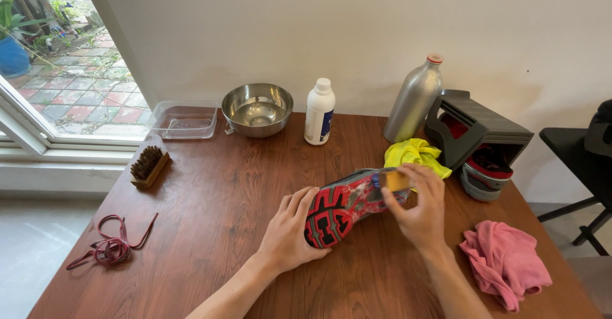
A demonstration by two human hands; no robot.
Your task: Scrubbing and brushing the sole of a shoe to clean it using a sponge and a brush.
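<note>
A sports shoe lies on its side on the wooden table, its red and black sole turned toward me. My left hand grips the toe end of the shoe. My right hand holds a small yellow sponge against the sole near the heel. A yellow-green cloth lies just behind the shoe.
At the back stand a steel bowl, a clear plastic tub, a white bottle and a metal bottle. A dark rack holds a second shoe. A brush, red laces and a pink cloth lie around.
</note>
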